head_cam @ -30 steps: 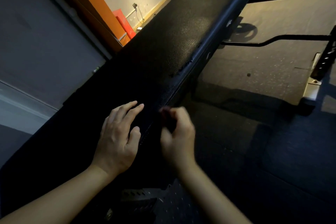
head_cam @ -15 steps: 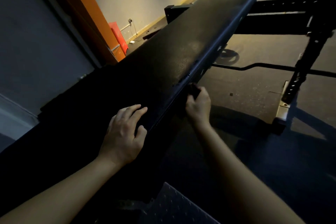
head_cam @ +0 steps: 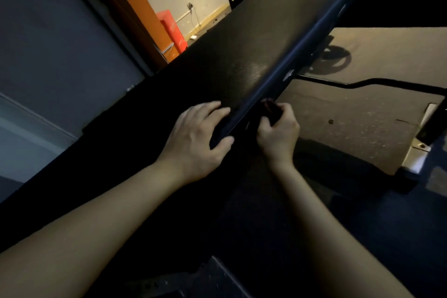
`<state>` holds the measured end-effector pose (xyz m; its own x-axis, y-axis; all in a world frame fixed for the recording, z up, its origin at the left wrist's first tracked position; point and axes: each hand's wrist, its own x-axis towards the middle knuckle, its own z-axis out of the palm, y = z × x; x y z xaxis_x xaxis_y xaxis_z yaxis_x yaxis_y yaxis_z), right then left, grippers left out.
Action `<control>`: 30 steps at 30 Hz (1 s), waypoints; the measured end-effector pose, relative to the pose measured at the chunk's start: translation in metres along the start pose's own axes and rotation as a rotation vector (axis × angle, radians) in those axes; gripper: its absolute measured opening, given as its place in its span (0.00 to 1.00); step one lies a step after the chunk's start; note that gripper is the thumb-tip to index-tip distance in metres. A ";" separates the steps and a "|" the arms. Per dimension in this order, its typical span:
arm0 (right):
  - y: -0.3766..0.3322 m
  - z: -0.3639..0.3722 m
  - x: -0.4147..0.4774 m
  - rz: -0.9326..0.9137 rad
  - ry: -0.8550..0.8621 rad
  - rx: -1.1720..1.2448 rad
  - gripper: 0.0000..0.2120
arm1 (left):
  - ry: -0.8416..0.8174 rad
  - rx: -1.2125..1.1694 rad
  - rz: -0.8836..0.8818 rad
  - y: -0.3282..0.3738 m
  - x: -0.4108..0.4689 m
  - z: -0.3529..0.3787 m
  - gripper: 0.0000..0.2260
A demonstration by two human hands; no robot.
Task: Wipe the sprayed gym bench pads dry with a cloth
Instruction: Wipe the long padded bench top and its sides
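A long black bench pad (head_cam: 254, 38) runs from lower left to upper right, with a faint sheen near its right edge. My left hand (head_cam: 196, 140) rests flat on the pad's top, its thumb hooked over the right edge. Just beside it, my right hand (head_cam: 278, 132) grips a small dark cloth (head_cam: 272, 109) pressed against the pad's side edge. The cloth is mostly hidden in my fingers and in shadow.
A black bent bar (head_cam: 362, 83) and a weight plate (head_cam: 333, 58) lie on the grey rubber floor to the right. A rack upright with a metal foot plate (head_cam: 420, 150) stands at far right. An orange door frame (head_cam: 125, 5) and a red box (head_cam: 173, 31) are at the back left.
My right hand with the cloth has slid back along the pad's side edge toward my left hand. My left hand has stayed on the pad top while the view shifted.
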<state>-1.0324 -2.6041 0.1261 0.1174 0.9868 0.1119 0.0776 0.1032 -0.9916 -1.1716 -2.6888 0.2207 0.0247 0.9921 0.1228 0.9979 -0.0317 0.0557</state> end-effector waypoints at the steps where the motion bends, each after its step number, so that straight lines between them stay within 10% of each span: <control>1: 0.002 -0.005 0.022 0.019 -0.001 -0.016 0.11 | 0.007 0.013 0.007 0.002 0.022 0.005 0.31; 10: 0.006 -0.004 -0.047 -0.062 -0.292 0.204 0.11 | 0.057 -0.133 -0.031 -0.007 0.058 0.022 0.23; 17: 0.026 -0.004 0.062 0.075 0.048 0.095 0.10 | 0.031 -0.105 -0.034 -0.004 0.061 0.021 0.25; 23: 0.013 -0.004 -0.035 -0.036 -0.349 0.189 0.10 | 0.027 -0.086 -0.034 -0.003 0.061 0.022 0.26; 30: 0.014 0.003 0.000 0.080 -0.057 0.175 0.07 | 0.043 -0.087 -0.030 -0.004 0.062 0.024 0.26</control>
<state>-1.0346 -2.6019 0.1125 0.0594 0.9977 0.0332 -0.1039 0.0393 -0.9938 -1.1729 -2.6247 0.2040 -0.0097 0.9867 0.1623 0.9893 -0.0142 0.1454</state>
